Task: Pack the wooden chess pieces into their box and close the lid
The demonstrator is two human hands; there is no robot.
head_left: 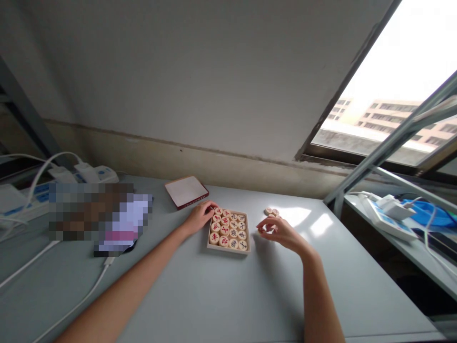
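Note:
A shallow wooden box [229, 248] lies on the grey table [214, 295], filled with several round wooden chess pieces [228, 227] marked in red and black. My left hand [200, 215] rests against the box's left far corner, fingers curled on its edge. My right hand [275, 230] hovers just right of the box, fingers pinched around a small round piece. A few loose pieces [271, 211] lie on the table beyond my right hand.
The box's red-edged lid [186, 191] lies behind the left hand. A phone with a white cable [85, 295] sits at the left, with power strips [85, 172] behind. A second shelf with chargers [389, 214] stands at the right, under the window.

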